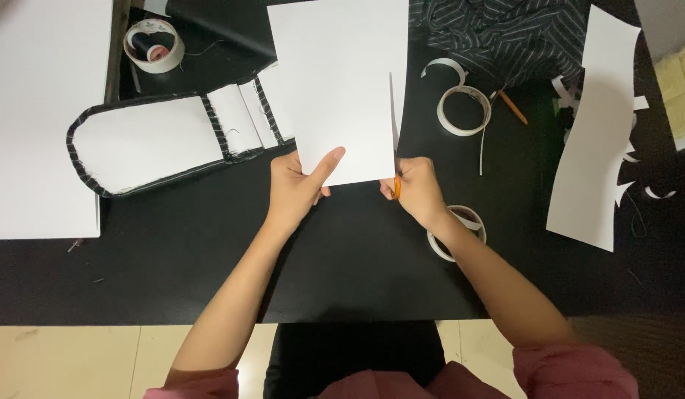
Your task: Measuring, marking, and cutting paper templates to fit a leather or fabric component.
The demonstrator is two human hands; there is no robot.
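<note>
Black tabletop (209, 266) fills most of the view, with pale floor tiles showing along its near edge. At the middle, the left hand (296, 186) is closed on the lower left corner of a white sheet of paper (342, 81), thumb lying flat on top and the other fingers tucked underneath, so the sheet stands out away from the person, above and beyond the hand. The right hand (416, 188) sits just beside the sheet's lower right corner, wrapped around the orange handles of a pair of scissors (395, 159); the thin blades run straight up into the paper close to its right edge, where a narrow slit shows. Just behind the right wrist lies a roll of white tape (460, 222), partly hidden by the forearm. Farther out, above the right hand, a second tape ring (464, 111) rests beside a loose curl of strip and a pencil (512, 107), near a heap of dark striped cloth (505, 33). To the right lies a tall piece of white card (594, 133) with a jagged cut edge and small scraps around it. To the left of the sheet lies a flat white shape edged in dark striped fabric (150, 140), and beyond it another tape roll (154, 46) and a large white board (39, 118).
</note>
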